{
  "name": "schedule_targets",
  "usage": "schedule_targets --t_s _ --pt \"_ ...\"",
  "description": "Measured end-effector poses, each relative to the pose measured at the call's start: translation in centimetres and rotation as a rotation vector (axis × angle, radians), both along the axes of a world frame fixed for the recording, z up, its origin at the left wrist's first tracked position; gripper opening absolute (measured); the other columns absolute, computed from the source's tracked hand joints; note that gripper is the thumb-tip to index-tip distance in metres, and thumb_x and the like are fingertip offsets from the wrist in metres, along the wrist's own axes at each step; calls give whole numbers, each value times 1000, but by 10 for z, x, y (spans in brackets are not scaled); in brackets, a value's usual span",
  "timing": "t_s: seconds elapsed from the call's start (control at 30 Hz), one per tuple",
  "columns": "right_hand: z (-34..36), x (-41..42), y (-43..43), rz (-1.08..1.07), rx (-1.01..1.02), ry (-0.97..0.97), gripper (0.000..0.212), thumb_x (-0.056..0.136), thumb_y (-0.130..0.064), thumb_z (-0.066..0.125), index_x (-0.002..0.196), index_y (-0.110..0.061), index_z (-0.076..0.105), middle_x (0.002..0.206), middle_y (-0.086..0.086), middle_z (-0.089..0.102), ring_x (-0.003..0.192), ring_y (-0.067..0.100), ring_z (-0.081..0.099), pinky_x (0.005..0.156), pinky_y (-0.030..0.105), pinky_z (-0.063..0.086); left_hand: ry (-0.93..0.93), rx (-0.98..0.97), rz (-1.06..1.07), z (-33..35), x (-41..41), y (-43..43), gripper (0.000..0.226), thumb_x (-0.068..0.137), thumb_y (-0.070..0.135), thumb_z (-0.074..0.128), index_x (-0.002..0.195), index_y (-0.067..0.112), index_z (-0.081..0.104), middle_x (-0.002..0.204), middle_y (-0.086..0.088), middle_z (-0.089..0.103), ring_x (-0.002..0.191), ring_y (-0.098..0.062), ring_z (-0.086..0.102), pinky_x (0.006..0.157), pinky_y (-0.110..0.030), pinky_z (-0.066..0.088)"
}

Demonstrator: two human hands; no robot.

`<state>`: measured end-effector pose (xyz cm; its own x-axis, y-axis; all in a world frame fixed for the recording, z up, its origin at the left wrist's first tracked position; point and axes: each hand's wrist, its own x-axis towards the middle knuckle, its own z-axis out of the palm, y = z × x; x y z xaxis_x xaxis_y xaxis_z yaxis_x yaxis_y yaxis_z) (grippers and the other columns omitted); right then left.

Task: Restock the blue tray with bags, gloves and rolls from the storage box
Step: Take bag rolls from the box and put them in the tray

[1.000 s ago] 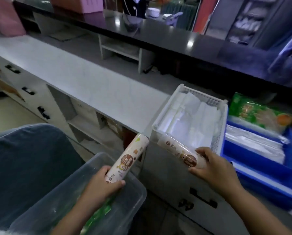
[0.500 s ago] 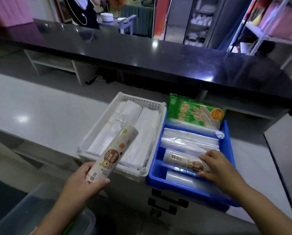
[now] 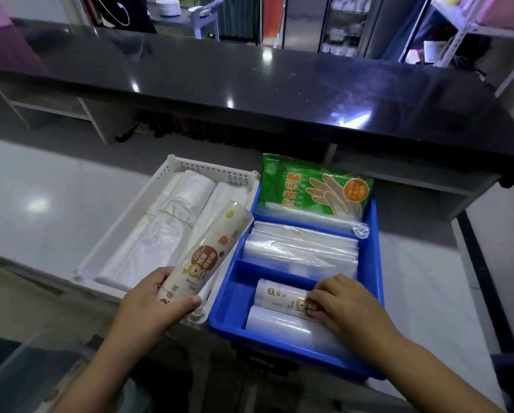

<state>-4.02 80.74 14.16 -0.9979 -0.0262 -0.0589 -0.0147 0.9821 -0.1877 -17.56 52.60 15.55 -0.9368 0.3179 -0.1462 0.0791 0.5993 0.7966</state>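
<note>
While my left hand still grips its printed roll over the white basket, my right hand has now pressed the second roll down into the blue tray's nearest compartment, fingers loosely curled on it, against a clear roll. Farther back sit clear bags, then the green glove pack.

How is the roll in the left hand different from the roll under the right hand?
The roll in the left hand is held up, tilted over the white basket; the roll under the right hand lies flat in the blue tray. The held roll shows almost whole; the tray roll is half covered. Both have cream printed wrappers.
</note>
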Motion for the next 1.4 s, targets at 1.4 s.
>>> schedule_targets --t_s 1.4 --pt "11 57 -39 -781 -805 455 53 63 -59 66 100 -64 29 102 -16 53 92 9 63 66 27 58 340 -231 -909 -3 -36 69 49 67 50 72 112 37 57 99 14 47 92 -4 44 73 -16 35"
